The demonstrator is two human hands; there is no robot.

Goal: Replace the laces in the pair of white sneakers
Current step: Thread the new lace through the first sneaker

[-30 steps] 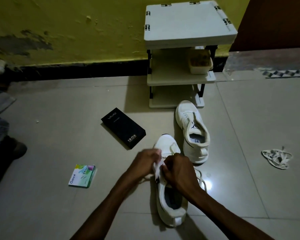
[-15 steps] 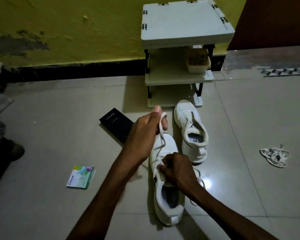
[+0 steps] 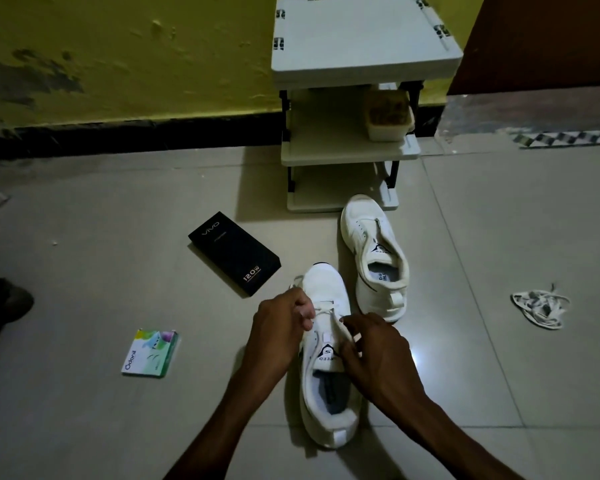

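Left fingers [image 3: 303, 311]: we see them curled, the left hand [image 3: 281, 330] pinching the white lace [image 3: 324, 310] at the left edge of the near sneaker [image 3: 321, 403].
Right fingers [image 3: 349, 341]: bent over the tongue and right eyelet row of that same shoe, so the right hand [image 3: 378, 355] grips it. Whether they also nip the lace we cannot tell.
Floor [image 3: 111, 271]: pale tiles, bearing all that we list below.
Rack [image 3: 357, 53]: white, three tiers, standing against the yellow wall.
Near sneaker: flat on the floor between the two forearms, toe pointing away, the lace crossing at the toe end of its eyelets.
Far sneaker [image 3: 373, 251]: just beside the near one, to the right and further off, toe close to the rack's foot.
Black box [image 3: 234, 252]: lying flat, left of the sneakers, lettered "vivo" and "120W".
Loose laces [image 3: 539, 308]: a tangled white heap, well apart to the right.
Packet [image 3: 150, 353]: marked "Odonil", left of the left forearm.
Tub [image 3: 388, 116]: on the rack's middle shelf, right side.
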